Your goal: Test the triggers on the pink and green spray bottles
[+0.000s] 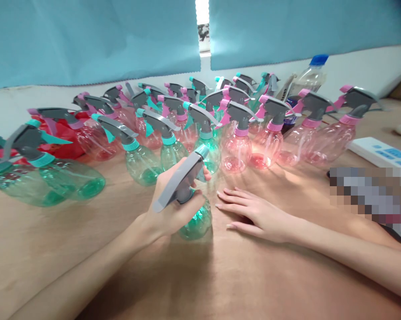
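Note:
In the middle of the table a green spray bottle (pixel 198 220) with a grey and teal trigger head stands in the grip of my left hand (pixel 168 209). The fingers of that hand wrap round the bottle's neck, just under the spray head. My right hand (pixel 258 213) lies palm down on the wooden table (pixel 173 284), to the right of the bottle and apart from it. Its fingers are spread and hold nothing. Just beyond both hands are another green spray bottle (pixel 207 153) and a pink spray bottle (pixel 235 151).
Several more green and pink spray bottles crowd the back, with green bottles (pixel 70 178) at the left. Red plastic (pixel 65 144) lies behind those. A blue-capped clear bottle (pixel 308 82), a white box (pixel 380 151) and a pixelated dark object (pixel 373 200) are at the right.

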Motion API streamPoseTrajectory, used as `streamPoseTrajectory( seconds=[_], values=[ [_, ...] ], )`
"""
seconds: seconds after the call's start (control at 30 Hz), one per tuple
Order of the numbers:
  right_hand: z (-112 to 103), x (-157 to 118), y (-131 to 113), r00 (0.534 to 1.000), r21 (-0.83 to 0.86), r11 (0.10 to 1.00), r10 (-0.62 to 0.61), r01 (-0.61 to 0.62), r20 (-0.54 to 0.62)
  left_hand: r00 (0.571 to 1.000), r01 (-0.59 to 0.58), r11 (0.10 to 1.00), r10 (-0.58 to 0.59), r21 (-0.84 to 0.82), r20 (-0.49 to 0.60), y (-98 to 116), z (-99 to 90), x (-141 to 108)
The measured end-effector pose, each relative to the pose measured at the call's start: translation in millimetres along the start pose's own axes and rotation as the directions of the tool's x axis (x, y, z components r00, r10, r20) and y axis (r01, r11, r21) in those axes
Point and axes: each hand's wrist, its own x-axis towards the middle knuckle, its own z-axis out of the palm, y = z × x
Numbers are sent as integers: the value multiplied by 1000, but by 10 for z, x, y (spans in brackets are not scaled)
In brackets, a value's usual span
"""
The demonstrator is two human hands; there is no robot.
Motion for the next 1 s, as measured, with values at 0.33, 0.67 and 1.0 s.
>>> streamPoseTrajectory(
  seconds=[0.33, 0.67, 1.0],
  values=[
    [5, -6, -6, 1000, 20, 1000, 9, -9, -15, 998, 59, 998, -59, -25, 5, 29, -4, -28],
    [-2, -4, -9, 1000, 1, 1000, 15, -15, 5, 1000, -7, 997, 8, -81, 2, 29, 19, 10],
    [-9, -1, -2, 1000, 1, 1000, 17, -17, 15, 1000, -28, 992, 27, -125, -15, -60, 44, -63]
  ],
)
